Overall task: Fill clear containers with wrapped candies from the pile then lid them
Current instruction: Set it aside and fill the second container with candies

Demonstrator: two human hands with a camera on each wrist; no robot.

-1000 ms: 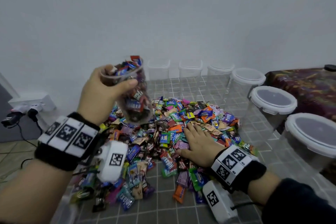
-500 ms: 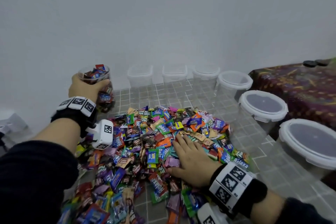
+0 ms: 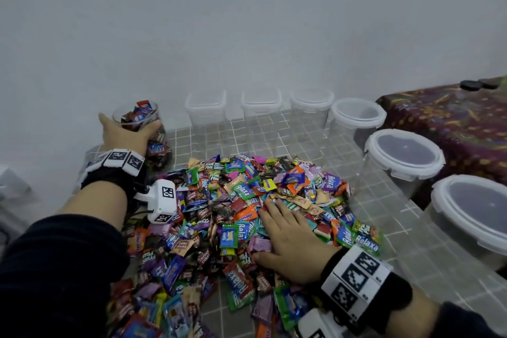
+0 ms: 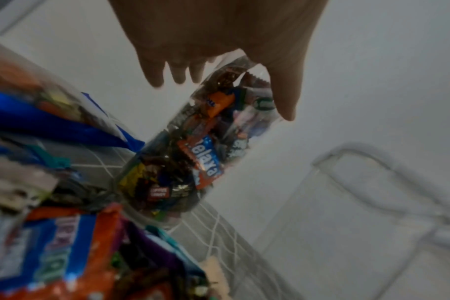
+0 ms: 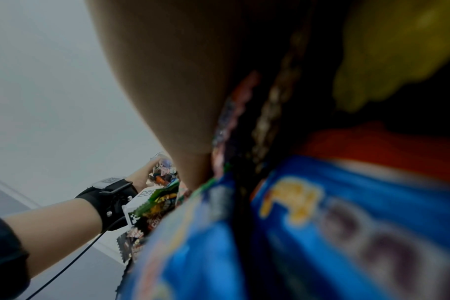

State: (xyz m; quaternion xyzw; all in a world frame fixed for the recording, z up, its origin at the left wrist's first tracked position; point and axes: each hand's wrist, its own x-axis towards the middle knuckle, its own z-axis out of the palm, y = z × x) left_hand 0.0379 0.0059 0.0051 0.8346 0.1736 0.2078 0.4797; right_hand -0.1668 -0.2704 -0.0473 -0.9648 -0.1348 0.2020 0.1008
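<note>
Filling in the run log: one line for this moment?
left hand grips candy-filled jar, no lid | right hand flat on candy pile | six empty containers

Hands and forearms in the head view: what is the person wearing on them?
Both hands, left and right, are bare. Each wrist carries a black fabric band with white square-patterned marker tiles and a white box-shaped wrist camera bearing similar markers. Dark long sleeves are pushed up the forearms. A thin black cable trails from the left band.

Reading "Relaxa" on many green, purple and orange wrappers in the candy pile point(image 3: 247, 214), plus "Fruit Plus" and "mentos" on others. Showing "Relaxa" again on an orange-and-blue wrapper inside the filled clear container point(image 4: 183, 146), mirrored through the wall in the left wrist view.
</note>
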